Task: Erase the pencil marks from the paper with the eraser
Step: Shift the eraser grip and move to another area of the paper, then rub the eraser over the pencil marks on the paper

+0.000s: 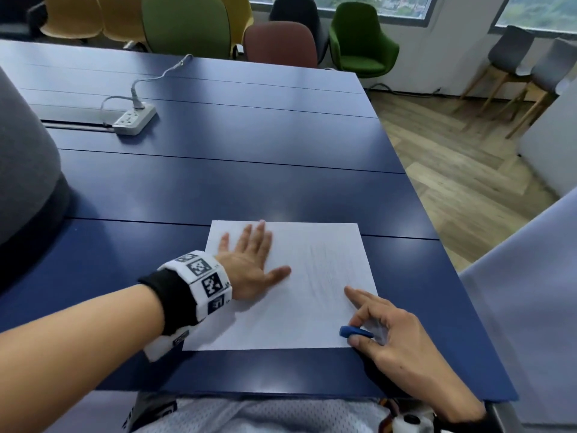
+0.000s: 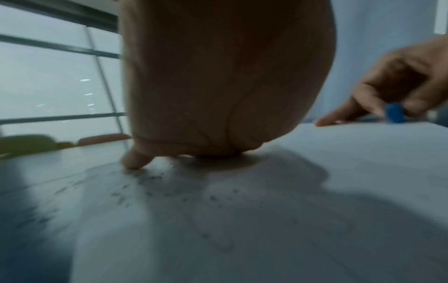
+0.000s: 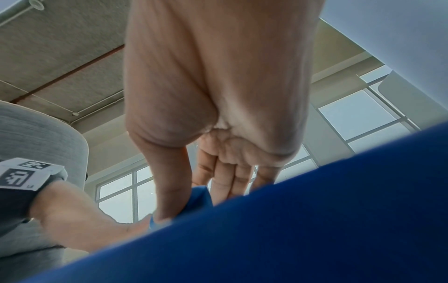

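**Op A:** Right hand (image 1: 402,335) comes first from where I sit, at about five o'clock on the sheet. I've got thumb and middle finger pinching the blue eraser (image 1: 356,332), index finger stretched out with its tip on the paper (image 1: 281,314).

**Op B:** Where's the eraser lying?

**Op A:** At the paper's near right corner, long axis roughly three to nine o'clock, free end pointing to nine. It looks small, light and rubbery to me, so I'd hold it by the long sides close to the working end and let it flex a little.

**Op B:** And the sheet?

**Op A:** Thin, likely to slide or crease on that smooth blue table (image 1: 218,189). My left hand (image 1: 249,264) lies flat, fingers spread, at about ten o'clock, pinning it. Faint pencil marks (image 1: 324,270) streak the middle and right, running roughly twelve to six. Dark crumbs (image 2: 150,178) speckle the surface in the left wrist view.

**Op B:** Beyond that?

**Op A:** Power strip (image 1: 135,118) at eleven o'clock, then chairs (image 1: 362,39).
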A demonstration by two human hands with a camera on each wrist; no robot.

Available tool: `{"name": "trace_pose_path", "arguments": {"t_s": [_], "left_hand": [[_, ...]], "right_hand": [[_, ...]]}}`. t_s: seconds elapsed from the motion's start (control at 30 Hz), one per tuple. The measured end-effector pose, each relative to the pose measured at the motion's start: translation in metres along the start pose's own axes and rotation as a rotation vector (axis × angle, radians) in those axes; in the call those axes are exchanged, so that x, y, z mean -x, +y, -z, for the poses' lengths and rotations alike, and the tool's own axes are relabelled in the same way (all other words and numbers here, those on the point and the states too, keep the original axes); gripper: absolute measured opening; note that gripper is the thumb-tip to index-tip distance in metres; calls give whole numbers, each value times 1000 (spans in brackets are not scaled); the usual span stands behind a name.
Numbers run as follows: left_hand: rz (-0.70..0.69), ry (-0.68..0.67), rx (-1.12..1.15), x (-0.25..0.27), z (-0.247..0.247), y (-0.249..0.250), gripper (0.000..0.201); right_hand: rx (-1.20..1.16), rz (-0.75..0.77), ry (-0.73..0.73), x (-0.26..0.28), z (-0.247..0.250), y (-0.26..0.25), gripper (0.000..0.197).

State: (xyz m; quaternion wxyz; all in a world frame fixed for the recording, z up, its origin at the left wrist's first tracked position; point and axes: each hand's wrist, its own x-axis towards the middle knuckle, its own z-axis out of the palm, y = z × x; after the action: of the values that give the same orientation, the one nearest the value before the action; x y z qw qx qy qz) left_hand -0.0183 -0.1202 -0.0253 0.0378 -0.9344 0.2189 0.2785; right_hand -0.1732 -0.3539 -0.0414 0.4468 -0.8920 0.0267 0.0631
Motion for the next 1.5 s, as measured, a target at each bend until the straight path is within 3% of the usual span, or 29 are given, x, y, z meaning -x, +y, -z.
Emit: {"name": "trace_pose_path", "arguments": {"t_s": [0.07, 0.1, 0.13, 0.27, 0.37, 0.47, 0.63, 0.7, 0.77, 0.87, 0.93, 1.0, 1.13, 1.2, 1.37, 1.5], "left_hand": [[172, 11, 103, -2, 6, -7, 92], [191, 24, 126, -3, 8, -5, 93], [153, 38, 115, -4, 9, 1, 92], [-250, 25, -80, -3, 2, 49, 83], [-323, -9, -107, -6, -9, 68, 83], [-199, 26, -41, -6, -12, 47, 82], [211, 3, 119, 1, 2, -16, 87], [258, 21, 131, 4, 5, -22, 88], [131, 54, 27, 10, 0, -11, 86], [-281, 8, -147, 30, -22, 23, 91], [-402, -37, -166, 39, -36, 39, 88], [-339, -26, -138, 38, -41, 36, 87], [-35, -8, -26, 24, -25, -2, 86], [47, 37, 21, 18, -11, -20, 87], [23, 223, 151, 13, 25, -30, 52], [-35, 120, 94, 3, 43, -21, 83]], "right_hand": [[8, 2, -5, 0, 1, -1, 15], [6, -2, -3, 0, 1, -1, 15], [0, -7, 0, 0, 1, -2, 15], [-8, -14, 16, 0, 1, -3, 19], [-12, -5, 14, 1, 1, -5, 24], [-22, -10, 11, 1, 0, -5, 25], [-17, 0, 5, 1, 0, -3, 19], [0, 1, 4, 0, 1, -3, 18], [7, -7, 9, 0, 2, -3, 17], [22, -10, 16, -1, 3, -3, 16], [32, -10, 19, -1, 2, -4, 15], [37, -5, 17, -1, 2, -4, 15], [52, -6, 4, 0, 1, -4, 15], [68, 0, 0, 0, 1, -6, 15], [131, 1, -12, -3, 5, -10, 18], [210, -8, -65, -9, 14, -17, 20]]}}
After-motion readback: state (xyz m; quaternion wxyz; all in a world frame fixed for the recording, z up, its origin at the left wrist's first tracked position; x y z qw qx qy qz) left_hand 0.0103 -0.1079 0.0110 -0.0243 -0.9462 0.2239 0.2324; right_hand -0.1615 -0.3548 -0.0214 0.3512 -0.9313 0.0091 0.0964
